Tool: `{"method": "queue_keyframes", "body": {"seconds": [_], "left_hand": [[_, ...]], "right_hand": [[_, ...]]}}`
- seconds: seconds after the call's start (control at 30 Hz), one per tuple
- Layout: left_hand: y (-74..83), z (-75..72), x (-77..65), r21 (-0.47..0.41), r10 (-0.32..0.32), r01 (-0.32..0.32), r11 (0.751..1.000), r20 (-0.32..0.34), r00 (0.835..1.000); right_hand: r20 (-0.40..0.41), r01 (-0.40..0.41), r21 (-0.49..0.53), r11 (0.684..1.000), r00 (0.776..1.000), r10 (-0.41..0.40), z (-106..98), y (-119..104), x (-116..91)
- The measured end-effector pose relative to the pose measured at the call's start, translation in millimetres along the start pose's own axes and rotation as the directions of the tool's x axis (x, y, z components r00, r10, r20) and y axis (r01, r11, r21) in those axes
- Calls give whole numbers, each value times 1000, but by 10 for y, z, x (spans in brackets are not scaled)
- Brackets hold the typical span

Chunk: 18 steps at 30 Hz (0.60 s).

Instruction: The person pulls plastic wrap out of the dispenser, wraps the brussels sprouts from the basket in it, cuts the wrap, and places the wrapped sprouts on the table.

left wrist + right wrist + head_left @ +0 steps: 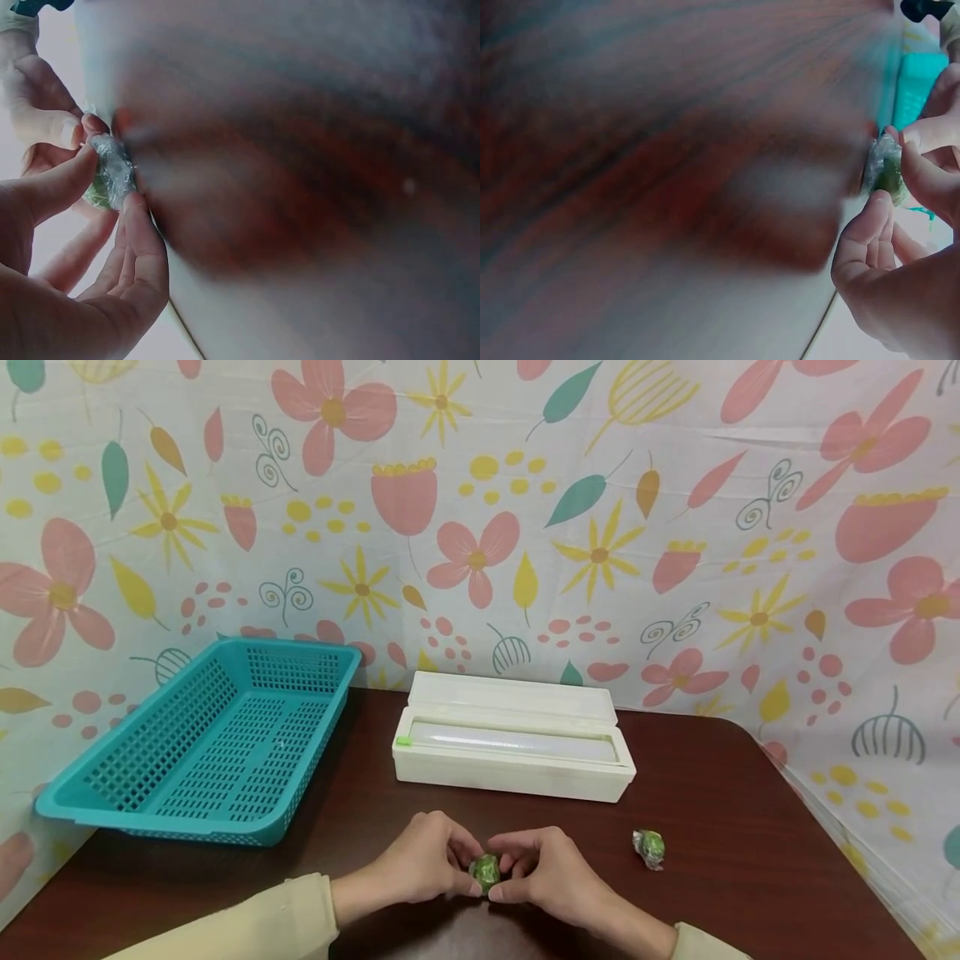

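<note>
Between my two hands, low over the front middle of the table, is a small green ball wrapped in clear plastic film [486, 872]. My left hand [426, 860] pinches it from the left with thumb and fingers. From the right, my right hand [546, 875] grips it the same way. In the left wrist view crinkled film covers one side of the wrapped ball [114, 174], and green shows beneath. The right wrist view has the wrapped ball [886, 171] between the fingertips of both hands. What the green thing is under the film, I cannot tell.
Right of my hands lies a second film-wrapped green ball [649, 847]. Behind them stands a long white box [510, 777], its lid up, with a roll of plastic film [513, 739] and a green slider [404, 741]. A teal basket [315, 735] sits at left; a flowered cloth hangs behind.
</note>
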<state>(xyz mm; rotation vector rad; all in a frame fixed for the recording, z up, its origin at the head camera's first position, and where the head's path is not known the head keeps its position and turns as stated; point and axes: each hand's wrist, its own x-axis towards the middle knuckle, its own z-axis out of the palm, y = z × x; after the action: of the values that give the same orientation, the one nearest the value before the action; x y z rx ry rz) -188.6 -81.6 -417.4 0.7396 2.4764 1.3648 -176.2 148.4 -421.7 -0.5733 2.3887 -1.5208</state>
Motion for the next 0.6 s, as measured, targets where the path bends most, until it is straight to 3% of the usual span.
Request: {"method": "queue_keyframes", "body": {"seconds": [0.6], "left_hand": [[60, 14, 35, -32, 2, -2, 999, 9, 1000]], "right_hand": [[-17, 21, -84, 996, 1000, -23, -15, 9, -10]]}}
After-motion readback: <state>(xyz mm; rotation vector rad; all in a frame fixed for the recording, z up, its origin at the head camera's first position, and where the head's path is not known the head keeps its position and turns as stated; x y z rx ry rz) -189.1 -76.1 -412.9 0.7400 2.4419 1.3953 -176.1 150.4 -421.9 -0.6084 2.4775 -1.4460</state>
